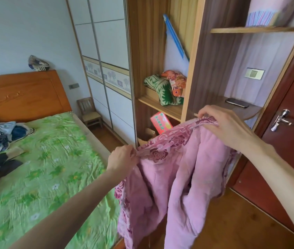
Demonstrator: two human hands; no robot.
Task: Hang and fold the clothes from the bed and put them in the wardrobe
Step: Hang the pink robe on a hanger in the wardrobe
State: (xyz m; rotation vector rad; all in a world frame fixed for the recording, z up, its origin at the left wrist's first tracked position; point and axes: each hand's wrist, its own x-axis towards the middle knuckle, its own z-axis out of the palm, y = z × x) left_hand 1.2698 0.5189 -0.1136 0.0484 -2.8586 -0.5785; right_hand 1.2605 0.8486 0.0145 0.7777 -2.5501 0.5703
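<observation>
A pink padded garment (175, 177) hangs in the air between the bed and the open wardrobe, held up by its patterned top edge with the plain lining facing the camera and its two lower parts dangling toward the wooden floor (241, 227). The left hand (123, 159) pinches the lower left end of that edge with curled fingers, just over the bed's near corner; the right hand (225, 124) grips the higher right end, fingers curled over the hem, in front of the wardrobe's lower shelf. The edge runs taut and slanted between the two hands. Beyond the right hand, a dark phone (237, 102) lies on a rounded shelf (250, 112). Beyond the left hand, the wardrobe (193, 56) stands open, with a folded green and orange blanket (167, 88) on a shelf and a red box (160, 123) beneath it. To the left of the left hand lies the bed (53, 159) with its green sheet; a pile of clothes (1, 141) lies at its far left side, well apart from both hands. To the right of the right hand is a red-brown door (286, 150) with a metal handle (282, 120).
</observation>
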